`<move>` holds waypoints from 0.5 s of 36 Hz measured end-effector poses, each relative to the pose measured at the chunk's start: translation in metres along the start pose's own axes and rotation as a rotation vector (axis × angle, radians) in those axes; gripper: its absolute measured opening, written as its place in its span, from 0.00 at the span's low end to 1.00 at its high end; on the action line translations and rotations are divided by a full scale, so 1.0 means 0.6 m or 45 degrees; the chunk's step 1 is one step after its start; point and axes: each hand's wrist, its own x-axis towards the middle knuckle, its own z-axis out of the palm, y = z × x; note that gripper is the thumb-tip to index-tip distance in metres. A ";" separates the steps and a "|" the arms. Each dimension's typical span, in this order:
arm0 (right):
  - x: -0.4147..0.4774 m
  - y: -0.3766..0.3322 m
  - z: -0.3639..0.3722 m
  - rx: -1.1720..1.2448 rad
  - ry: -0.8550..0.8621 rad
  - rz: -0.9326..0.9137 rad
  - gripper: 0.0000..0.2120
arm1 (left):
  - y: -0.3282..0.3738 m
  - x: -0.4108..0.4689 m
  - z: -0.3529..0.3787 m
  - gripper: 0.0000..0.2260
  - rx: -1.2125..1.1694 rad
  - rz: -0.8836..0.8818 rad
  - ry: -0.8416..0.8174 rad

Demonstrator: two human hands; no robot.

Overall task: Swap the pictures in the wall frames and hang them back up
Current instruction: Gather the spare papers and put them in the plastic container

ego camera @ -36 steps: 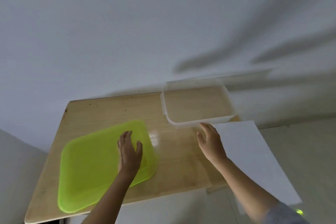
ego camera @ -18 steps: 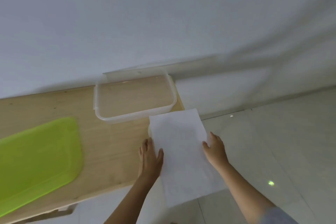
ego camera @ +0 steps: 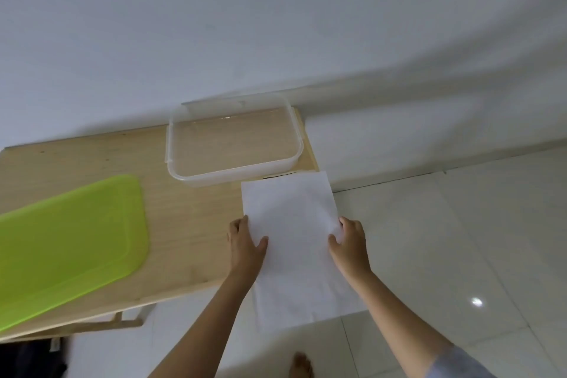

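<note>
A blank white sheet of paper (ego camera: pixel 294 242) is held over the right end of the wooden table (ego camera: pixel 190 224), its near half hanging past the table edge above the floor. My left hand (ego camera: pixel 245 242) grips the sheet's left edge, thumb on top. My right hand (ego camera: pixel 349 239) grips its right edge, and the paper wrinkles slightly under the thumb. No wall frame is in view.
A clear plastic container (ego camera: pixel 233 144) stands at the table's far right corner against the white wall. A lime-green lid (ego camera: pixel 67 239) lies on the table's left part. White tiled floor (ego camera: pixel 445 239) spreads to the right. My bare foot (ego camera: pixel 302 365) shows at the bottom.
My left hand left the green lid and moved right to the sheet. Both hands now hold the paper by its edges. The view has swung to the right.
</note>
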 end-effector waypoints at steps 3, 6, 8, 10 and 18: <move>0.000 -0.001 0.005 -0.003 0.004 0.010 0.21 | -0.007 0.001 -0.004 0.30 -0.019 -0.036 -0.004; -0.001 -0.001 0.007 0.010 0.019 0.019 0.22 | -0.018 -0.002 -0.007 0.30 -0.021 -0.003 -0.003; -0.003 0.000 0.009 0.017 0.040 0.014 0.22 | -0.024 -0.006 -0.007 0.30 -0.024 0.030 0.003; -0.008 0.001 0.014 0.026 0.067 0.002 0.21 | -0.028 -0.014 -0.004 0.29 0.014 0.081 0.022; -0.028 0.004 0.034 0.034 0.137 -0.064 0.19 | -0.067 -0.038 0.015 0.36 0.544 0.253 0.002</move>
